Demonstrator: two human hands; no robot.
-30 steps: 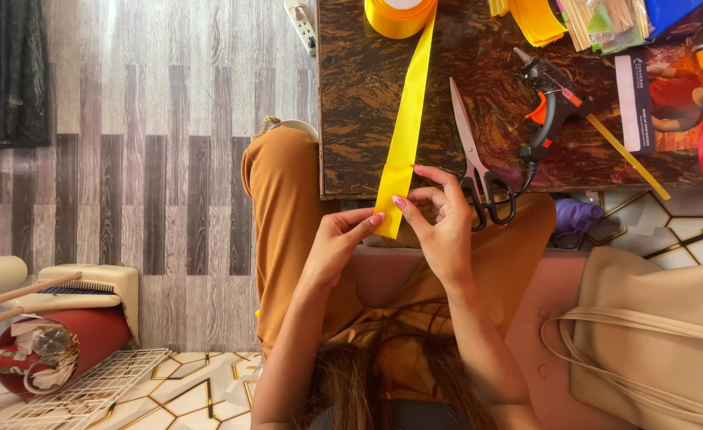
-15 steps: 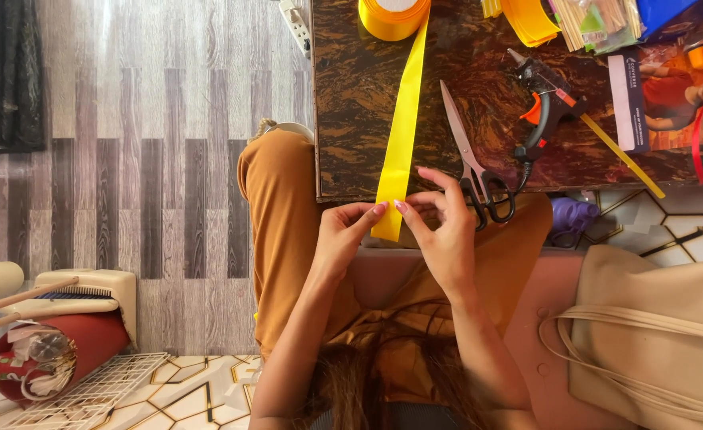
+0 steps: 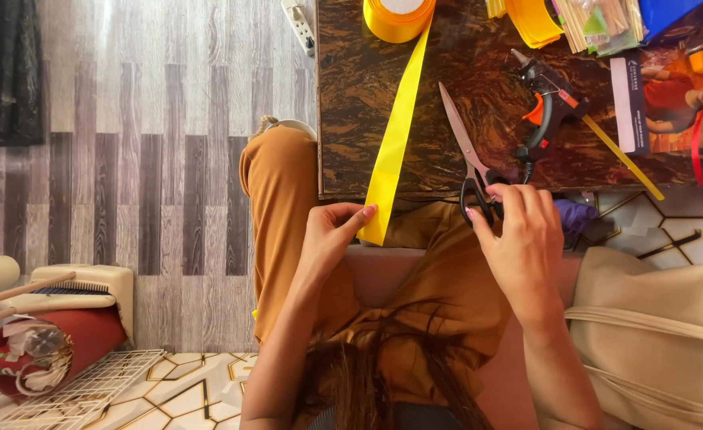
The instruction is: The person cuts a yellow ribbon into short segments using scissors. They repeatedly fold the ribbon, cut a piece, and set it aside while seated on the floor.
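At the near edge of the dark marbled tabletop (image 3: 351, 119), a seated person works a yellow satin ribbon (image 3: 399, 131) that runs from its spool (image 3: 399, 16) at the far edge down across the surface and over the near rim. The left hand (image 3: 331, 235) pinches the free end of the ribbon between thumb and fingertips, a narrow grip closed on the strip just below the rim, above the lap. The right hand (image 3: 522, 239) rests on the black handles of the scissors (image 3: 467, 155), fingers curled over the loops; whether they are threaded through cannot be told. The blades lie closed and flat on the tabletop, pointing away from the person, just beside the ribbon but apart from it. Judged from this arrangement, a length has been drawn off the spool and held taut, while the strip remains uncut and continuous with the spool; the scissors are not yet lifted. To the right lie a black and orange glue gun (image 3: 546, 99), folded yellow ribbon pieces (image 3: 534, 20) and a thin yellow strip (image 3: 622, 158). A beige bag (image 3: 670, 334) sits beside the person.
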